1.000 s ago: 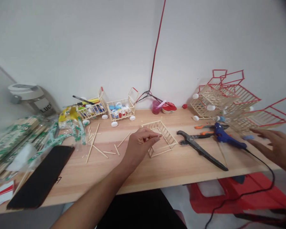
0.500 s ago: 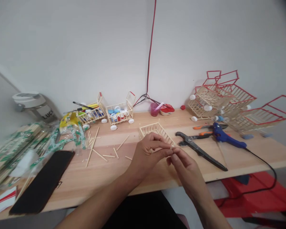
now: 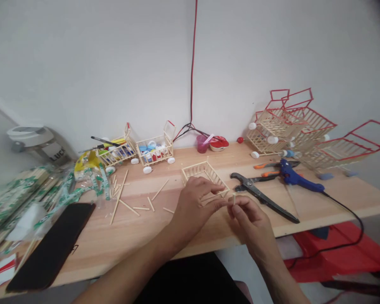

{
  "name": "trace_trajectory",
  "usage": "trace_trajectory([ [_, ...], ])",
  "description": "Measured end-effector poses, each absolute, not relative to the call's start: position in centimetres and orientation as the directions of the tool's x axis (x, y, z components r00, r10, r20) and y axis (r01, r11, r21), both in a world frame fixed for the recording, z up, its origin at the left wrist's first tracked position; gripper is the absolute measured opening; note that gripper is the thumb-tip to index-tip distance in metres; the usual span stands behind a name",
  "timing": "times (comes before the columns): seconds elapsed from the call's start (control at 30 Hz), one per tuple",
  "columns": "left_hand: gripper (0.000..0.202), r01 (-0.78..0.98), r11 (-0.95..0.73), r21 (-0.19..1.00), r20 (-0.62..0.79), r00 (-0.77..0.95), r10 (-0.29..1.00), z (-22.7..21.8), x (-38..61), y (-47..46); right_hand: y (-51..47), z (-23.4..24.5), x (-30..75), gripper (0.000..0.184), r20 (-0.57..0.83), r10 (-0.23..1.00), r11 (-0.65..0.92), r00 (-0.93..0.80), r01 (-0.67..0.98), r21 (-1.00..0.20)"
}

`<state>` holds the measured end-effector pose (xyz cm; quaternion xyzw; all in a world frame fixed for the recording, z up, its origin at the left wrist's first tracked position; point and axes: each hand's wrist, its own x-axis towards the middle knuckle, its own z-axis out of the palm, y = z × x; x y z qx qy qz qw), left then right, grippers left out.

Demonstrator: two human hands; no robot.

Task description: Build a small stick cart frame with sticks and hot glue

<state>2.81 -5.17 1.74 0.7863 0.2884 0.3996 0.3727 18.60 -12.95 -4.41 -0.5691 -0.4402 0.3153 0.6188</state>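
Observation:
Both my hands meet above the front of the wooden table (image 3: 139,236). My right hand (image 3: 251,221) pinches a short thin wooden stick (image 3: 234,197) that points upward. My left hand (image 3: 194,204) is curled, with its thumb and fingertips pressed together right beside that stick; I cannot tell whether it also grips it. Just behind my hands sits a small open basket frame (image 3: 202,171) made of sticks.
Black shears (image 3: 262,196), orange-handled pliers (image 3: 266,166) and a blue corded glue gun (image 3: 296,177) lie to the right. Red-trimmed stick carts (image 3: 291,126) stand at the back right, two small wheeled carts (image 3: 153,150) at the back left. Loose sticks (image 3: 126,198), chopstick packets (image 3: 25,192) and a black phone (image 3: 50,245) lie left.
My right hand came in from the far right by the glue gun to meet the left hand. It now holds the small stick upright.

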Motion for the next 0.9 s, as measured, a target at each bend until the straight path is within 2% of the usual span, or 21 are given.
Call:
trace_trajectory([
  [0.1,0.021,0.357,-0.715,0.602,0.456,0.581,0.674,1.4,2.5,-4.5,-13.2,-4.5,19.8,0.025,0.190,0.849,0.102,0.493,0.199,-0.975],
  [0.2,0.012,0.464,-0.771,0.436,0.387,0.677,0.626,0.9,2.6,-4.0,-13.2,-4.7,20.4,0.025,0.213,0.829,0.095,0.517,0.245,-0.965],
  [0.3,0.015,0.507,-0.769,0.389,0.342,0.696,0.631,0.7,2.9,-3.9,-13.0,-4.9,20.5,0.024,0.228,0.828,0.093,0.513,0.275,-0.957],
  [0.53,0.018,0.519,-0.797,0.308,0.348,0.718,0.603,1.3,4.0,-2.9,-12.1,-5.2,20.5,0.025,0.255,0.825,0.128,0.505,0.273,-0.953],
  [0.6,0.019,0.520,-0.781,0.346,0.402,0.670,0.624,2.0,4.2,-2.4,-11.8,-4.9,20.5,0.026,0.267,0.820,0.132,0.507,0.285,-0.949],
  [0.7,0.017,0.498,-0.706,0.504,0.464,0.533,0.708,3.5,4.0,-1.7,-11.1,-4.0,20.6,0.026,0.306,0.809,0.152,0.502,0.324,-0.934],
  [0.9,0.016,0.326,-0.526,0.786,0.422,0.339,0.841,5.3,2.7,-1.5,-9.7,-1.1,20.1,0.022,0.461,0.768,0.244,0.444,0.463,-0.852],
])
